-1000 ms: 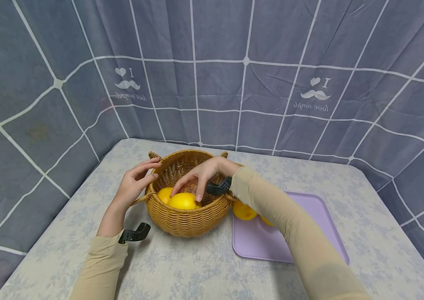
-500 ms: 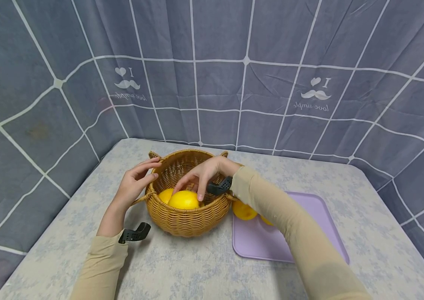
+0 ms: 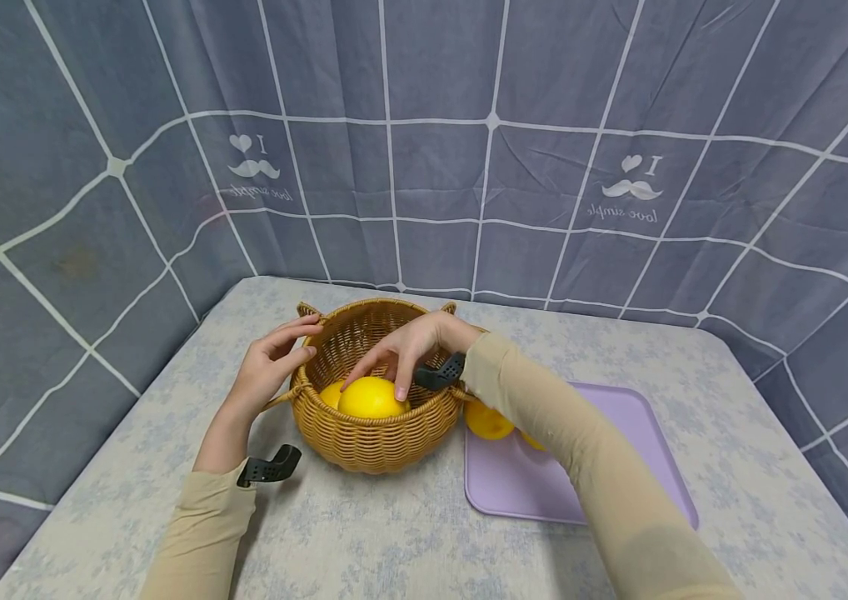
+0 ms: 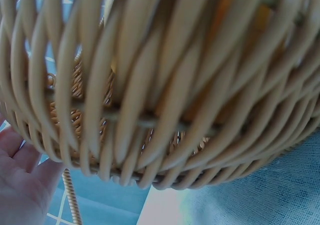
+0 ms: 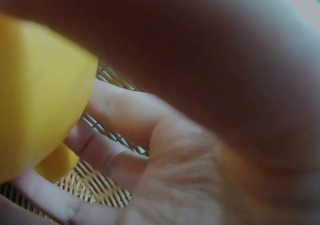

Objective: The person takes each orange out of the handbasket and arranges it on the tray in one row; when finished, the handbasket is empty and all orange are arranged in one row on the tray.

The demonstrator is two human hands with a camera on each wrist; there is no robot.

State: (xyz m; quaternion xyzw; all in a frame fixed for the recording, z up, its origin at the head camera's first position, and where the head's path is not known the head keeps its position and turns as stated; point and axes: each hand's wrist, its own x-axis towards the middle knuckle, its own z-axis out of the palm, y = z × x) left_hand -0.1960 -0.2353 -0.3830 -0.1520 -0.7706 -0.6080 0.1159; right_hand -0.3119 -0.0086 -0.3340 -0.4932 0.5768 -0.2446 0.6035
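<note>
A brown wicker basket [image 3: 375, 446] with ear-shaped points on its rim stands on the table. Inside it, my right hand [image 3: 411, 348] grips a bright yellow lemon [image 3: 371, 400], thumb on the near side and fingers curled round the far side. A second yellow fruit [image 3: 331, 393] lies to the left in the basket, partly hidden. In the right wrist view the lemon [image 5: 42, 100] sits against the fingers, with the woven wall behind. My left hand [image 3: 266, 362] rests with relaxed fingers against the basket's left rim. The left wrist view shows that hand [image 4: 25, 177] beside the weave.
A lilac tray [image 3: 521, 492] lies to the right of the basket, partly under the right forearm. On it are a yellow fruit [image 3: 489, 422] and another [image 3: 532, 441] mostly covered by the sleeve. A grey-blue checked curtain [image 3: 439, 167] hangs behind the table.
The lemon in my right hand has risen slightly and turned a little, and the thumb has shifted up with it. My left hand and the basket have stayed in place.
</note>
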